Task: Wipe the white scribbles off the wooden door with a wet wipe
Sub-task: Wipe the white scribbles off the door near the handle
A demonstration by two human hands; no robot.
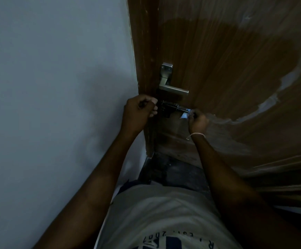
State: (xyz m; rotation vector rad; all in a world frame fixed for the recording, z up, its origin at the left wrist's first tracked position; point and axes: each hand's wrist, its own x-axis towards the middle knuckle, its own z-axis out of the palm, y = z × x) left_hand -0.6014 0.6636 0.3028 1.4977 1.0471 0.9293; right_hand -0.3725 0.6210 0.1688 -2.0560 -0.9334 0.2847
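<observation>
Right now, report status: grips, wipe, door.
Left grip curled by black bolt, hold unclear. Right grip pinches wet wipe at bolt's end. White smears on door, unwiped, to the right.

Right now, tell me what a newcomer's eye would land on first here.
White smears sweep in a curve across the right side of the brown wooden door. Left of them, a silver handle gleams near the door's edge. Just below it, the right hand pinches a small white wipe beside a black bolt, while the left hand curls at the door's edge.
</observation>
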